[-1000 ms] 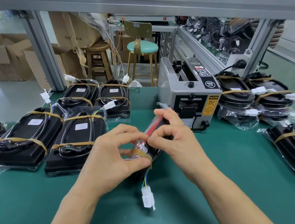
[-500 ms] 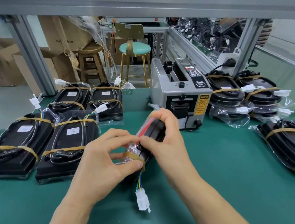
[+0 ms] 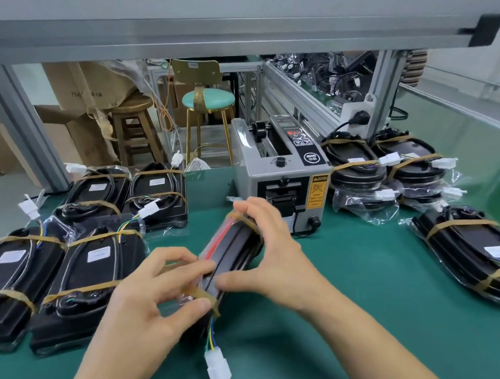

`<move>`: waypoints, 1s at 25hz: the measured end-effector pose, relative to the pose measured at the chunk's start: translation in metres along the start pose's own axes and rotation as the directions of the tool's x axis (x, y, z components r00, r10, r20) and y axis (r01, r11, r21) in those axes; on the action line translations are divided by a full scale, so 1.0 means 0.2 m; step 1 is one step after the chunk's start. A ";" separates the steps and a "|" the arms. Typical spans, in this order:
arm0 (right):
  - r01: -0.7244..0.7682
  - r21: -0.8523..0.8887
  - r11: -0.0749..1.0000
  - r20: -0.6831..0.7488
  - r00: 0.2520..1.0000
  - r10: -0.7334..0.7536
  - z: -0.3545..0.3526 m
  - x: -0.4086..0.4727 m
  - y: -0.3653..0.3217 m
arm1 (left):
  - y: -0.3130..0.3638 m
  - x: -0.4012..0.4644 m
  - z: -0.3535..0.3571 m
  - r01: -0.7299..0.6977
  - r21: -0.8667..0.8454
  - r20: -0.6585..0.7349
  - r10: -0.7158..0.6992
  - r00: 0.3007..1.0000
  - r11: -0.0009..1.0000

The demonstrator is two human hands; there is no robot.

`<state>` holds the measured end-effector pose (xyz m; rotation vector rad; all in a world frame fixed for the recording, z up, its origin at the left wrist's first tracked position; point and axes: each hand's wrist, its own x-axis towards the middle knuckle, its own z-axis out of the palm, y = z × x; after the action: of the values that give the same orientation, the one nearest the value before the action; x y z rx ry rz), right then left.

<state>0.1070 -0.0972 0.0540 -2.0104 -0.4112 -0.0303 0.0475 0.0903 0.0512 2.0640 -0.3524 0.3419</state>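
Observation:
A black plastic part in a clear bag [image 3: 231, 252] stands on its edge on the green mat, held between both hands. A red stripe runs along its upper edge. My left hand [image 3: 149, 305] pinches the near end, where a brown tape strip [image 3: 205, 297] wraps round it. My right hand [image 3: 272, 251] grips the far end from the right, its fingers curled over a second tape strip. Coloured wires hang from the near end to a white connector [image 3: 219, 371] that lies on the mat.
A grey tape dispenser [image 3: 286, 180] stands just behind the hands. Several taped black parts [image 3: 87, 276] lie at the left, more at the right [image 3: 484, 252] and back right [image 3: 357, 168]. An aluminium frame post [image 3: 24, 131] rises at the back left. Stools and cardboard boxes stand beyond the bench.
My right hand has slid from the near end of the part to its far end. The part has turned further up on its edge. The left hand stays at the near tape.

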 end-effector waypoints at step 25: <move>-0.700 0.591 0.401 0.524 0.711 0.470 -0.12 0.25 0.15 | 0.14 0.26 0.04 -0.113 0.311 0.405 -0.024 0.914 0.944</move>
<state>0.1666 -0.1168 0.0500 -1.1723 0.1709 0.7853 0.0849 0.0641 0.0899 2.4607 -0.6297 -0.0105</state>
